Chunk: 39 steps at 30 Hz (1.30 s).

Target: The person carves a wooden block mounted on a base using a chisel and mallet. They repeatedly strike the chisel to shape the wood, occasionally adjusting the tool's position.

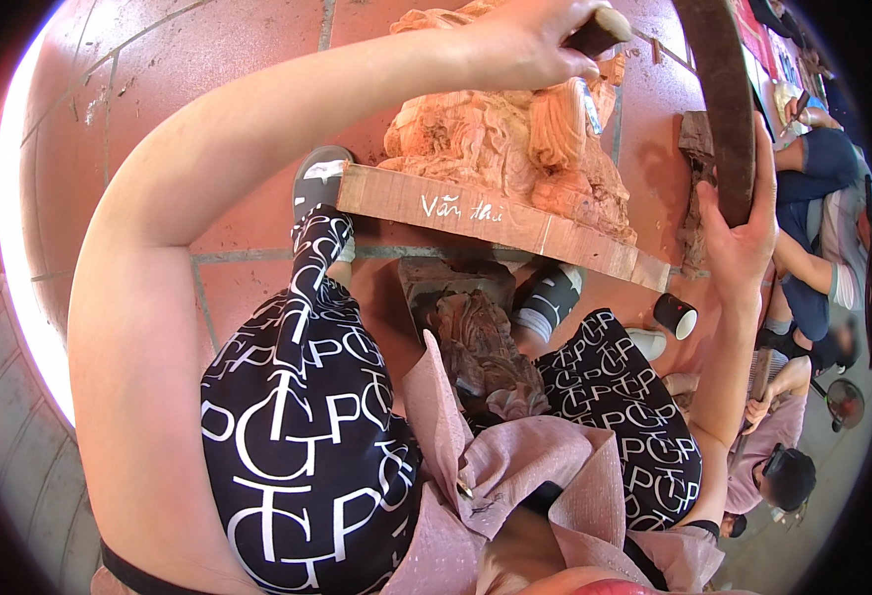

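My left hand (540,45) is closed around a chisel (600,35) with a dark handle and a pale butt end. A shiny strip of what looks like its blade shows below, against the carving. That wood carving (476,134), orange-brown with deep folds, stands on a flat wooden base (515,223) with white handwriting along its edge. Raised at the right, my right hand (744,233) grips a long dark wooden club (724,99). Its upper end runs out of the picture, and it is apart from the chisel.
A darker carved wood piece (486,342) lies between my legs, by a dark block (456,283). A black cup-like cylinder (675,315) rests on the tiled floor (228,288). Rough wood (695,188) lies right of the carving. Other people (778,471) sit along the right.
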Each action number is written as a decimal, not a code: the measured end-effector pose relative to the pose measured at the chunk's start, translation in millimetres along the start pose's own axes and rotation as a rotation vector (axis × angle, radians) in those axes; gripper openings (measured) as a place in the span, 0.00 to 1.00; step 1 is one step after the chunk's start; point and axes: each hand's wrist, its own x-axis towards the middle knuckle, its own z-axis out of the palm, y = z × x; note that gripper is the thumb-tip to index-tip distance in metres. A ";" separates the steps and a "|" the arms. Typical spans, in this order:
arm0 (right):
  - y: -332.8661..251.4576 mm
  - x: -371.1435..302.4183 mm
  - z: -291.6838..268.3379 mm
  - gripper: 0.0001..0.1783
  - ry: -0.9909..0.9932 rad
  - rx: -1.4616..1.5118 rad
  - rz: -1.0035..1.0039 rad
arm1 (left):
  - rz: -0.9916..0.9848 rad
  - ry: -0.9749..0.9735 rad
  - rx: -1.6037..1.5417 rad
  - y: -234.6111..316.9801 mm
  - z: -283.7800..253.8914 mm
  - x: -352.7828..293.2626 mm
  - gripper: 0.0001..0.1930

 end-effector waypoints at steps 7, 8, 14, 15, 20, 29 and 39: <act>-5.6 17.7 -2.2 0.46 0.054 -0.217 -0.245 | -0.006 0.195 -0.216 -3.4 7.1 -29.1 0.16; -3.1 18.2 -9.5 0.46 -0.030 -0.323 -0.237 | -0.014 0.199 -0.244 -4.4 6.9 -30.7 0.16; -3.6 27.7 -12.9 0.49 -0.099 -0.409 -0.252 | 0.144 0.200 -0.228 -23.4 7.9 -31.4 0.17; -4.3 28.9 -12.1 0.49 -0.064 -0.368 -0.292 | 0.178 0.186 -0.200 -26.2 5.9 -29.1 0.17; -11.6 27.5 -13.5 0.49 -0.248 -0.379 -0.117 | -0.097 0.116 -0.421 -15.3 -6.0 -31.1 0.18; -17.8 19.6 -7.5 0.47 -0.128 -0.181 -0.208 | -0.542 0.288 -0.631 -40.0 -47.6 -9.1 0.22; -11.2 9.3 -8.6 0.45 -0.097 -0.102 -0.168 | -0.107 0.101 -0.172 -20.2 -17.7 10.2 0.16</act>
